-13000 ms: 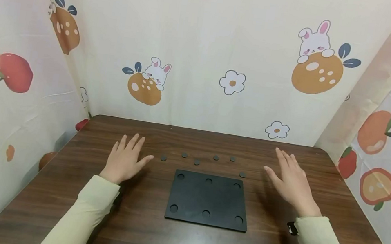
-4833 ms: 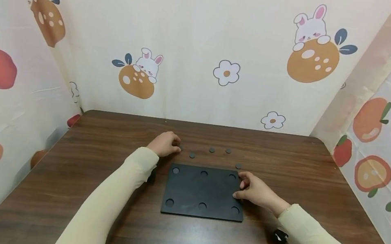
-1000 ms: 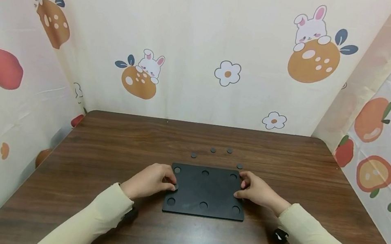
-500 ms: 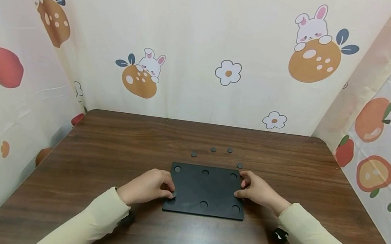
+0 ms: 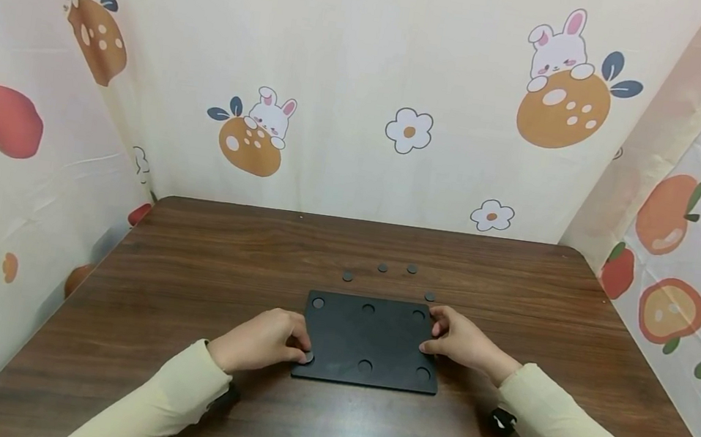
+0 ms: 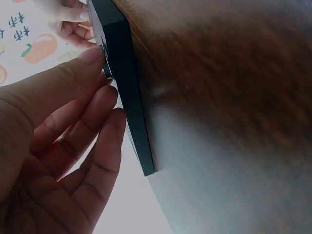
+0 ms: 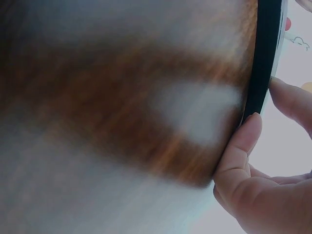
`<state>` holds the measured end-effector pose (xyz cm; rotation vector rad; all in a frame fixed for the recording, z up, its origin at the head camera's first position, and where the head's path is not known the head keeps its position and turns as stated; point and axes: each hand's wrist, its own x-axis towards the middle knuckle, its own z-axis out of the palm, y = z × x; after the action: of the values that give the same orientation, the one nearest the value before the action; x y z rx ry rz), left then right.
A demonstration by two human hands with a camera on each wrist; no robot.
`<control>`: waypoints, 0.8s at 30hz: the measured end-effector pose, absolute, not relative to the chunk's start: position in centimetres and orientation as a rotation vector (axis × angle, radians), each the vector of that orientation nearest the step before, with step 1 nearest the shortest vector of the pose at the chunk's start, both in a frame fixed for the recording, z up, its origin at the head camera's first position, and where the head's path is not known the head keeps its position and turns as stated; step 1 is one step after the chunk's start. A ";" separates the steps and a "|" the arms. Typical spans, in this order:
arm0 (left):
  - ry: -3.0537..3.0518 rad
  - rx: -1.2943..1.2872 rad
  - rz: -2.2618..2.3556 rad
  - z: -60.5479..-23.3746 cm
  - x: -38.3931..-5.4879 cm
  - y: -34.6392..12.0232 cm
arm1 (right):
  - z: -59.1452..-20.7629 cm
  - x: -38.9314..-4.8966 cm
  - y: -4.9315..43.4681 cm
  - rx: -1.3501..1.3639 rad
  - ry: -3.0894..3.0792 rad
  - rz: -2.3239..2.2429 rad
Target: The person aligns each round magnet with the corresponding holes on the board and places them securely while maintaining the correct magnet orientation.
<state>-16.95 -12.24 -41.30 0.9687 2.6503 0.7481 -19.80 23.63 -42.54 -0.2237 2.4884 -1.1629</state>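
A flat black board (image 5: pixel 368 339) with round recesses lies on the table. Between thumb and fingertips, my left hand (image 5: pixel 264 340) pinches a small dark disc (image 5: pixel 308 357) at the near-left recess. The left wrist view shows this disc (image 6: pixel 107 69) tilted against the board's face, under the thumb. Another disc (image 5: pixel 318 303) sits in the far-left recess. At the right edge, my right hand (image 5: pixel 470 341) grips the board; in the right wrist view its thumb (image 7: pixel 290 100) is on the top face and a finger (image 7: pixel 248 134) is against the side.
Beyond the board, several loose discs lie scattered, among them a left one (image 5: pixel 347 276) and one (image 5: pixel 429 297) close to the far-right corner. Brown wood tabletop (image 5: pixel 220 246) surrounds the board. A printed curtain (image 5: pixel 357 64) hangs behind and at both sides.
My left hand has slid toward the near-left recess with the disc. Earlier it took two discs from the row, and one now fills the far-left recess. The right hand keeps its grip.
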 end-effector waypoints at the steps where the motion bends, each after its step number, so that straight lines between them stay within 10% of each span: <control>1: 2.651 0.971 0.745 -41.3 -16.9 -12.2 | -42.5 -19.8 23.6 -0.222 2.488 -1.163; 24: 2.664 1.013 0.733 -41.5 -16.7 -12.4 | -42.6 -19.8 23.6 -0.211 2.497 -1.148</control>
<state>-16.72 -12.42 -41.51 1.0130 2.6639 0.7330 -19.76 23.59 -42.59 -0.2110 2.4972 -1.1478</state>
